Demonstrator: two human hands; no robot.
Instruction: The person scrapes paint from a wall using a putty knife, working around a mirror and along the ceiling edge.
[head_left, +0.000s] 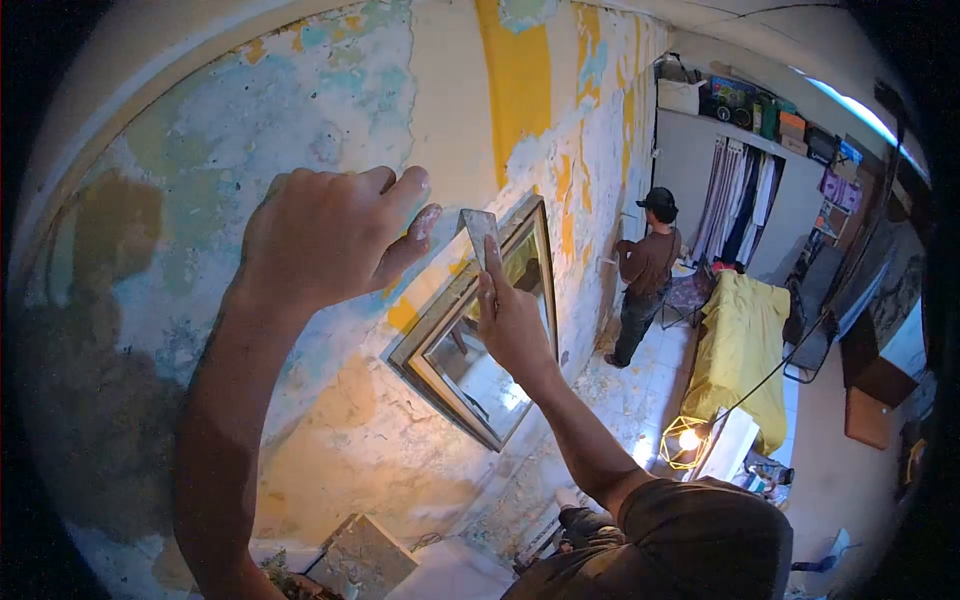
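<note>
Curled fingers close my left hand (325, 235) in front of the patchy wall (340, 110). Its thumb and forefinger are smeared with pale dust, and the inside of the grip is hidden from me. A flat, dusty scraper (480, 228) is in my right hand (512, 325), blade end up and one finger stretched along it. Just behind that hand, a framed mirror (470, 375) sits tilted in view against the wall. Yellow paint strips (520, 90), bluish flakes and bare plaster mark the wall's surface.
Another person (650, 265) in a dark cap stands farther along the wall. To the right are a bed with a yellow cover (740, 340) and a lit caged lamp (688, 440). A dusty box-like object (360, 560) sits low; debris lies on the floor (610, 400).
</note>
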